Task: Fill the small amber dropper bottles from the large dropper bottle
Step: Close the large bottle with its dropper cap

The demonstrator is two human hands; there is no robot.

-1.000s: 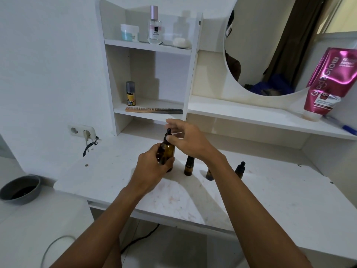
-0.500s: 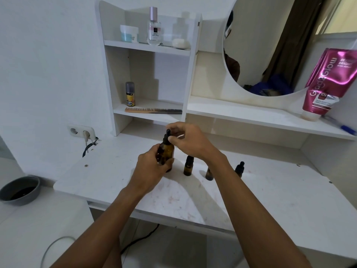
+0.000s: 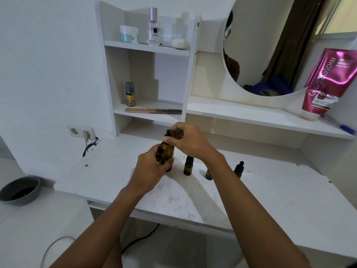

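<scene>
Head view: the left hand is wrapped around the body of the large dropper bottle, which stands upright on the white desk. The right hand is closed on the bottle's black dropper cap, fingers pinching it from above. Three small amber dropper bottles stand on the desk just right of the large one: the first bottle near it, the second bottle mostly hidden behind the right forearm, the third bottle beyond it. On the shelf behind lies a comb. A pink tube leans at far right.
</scene>
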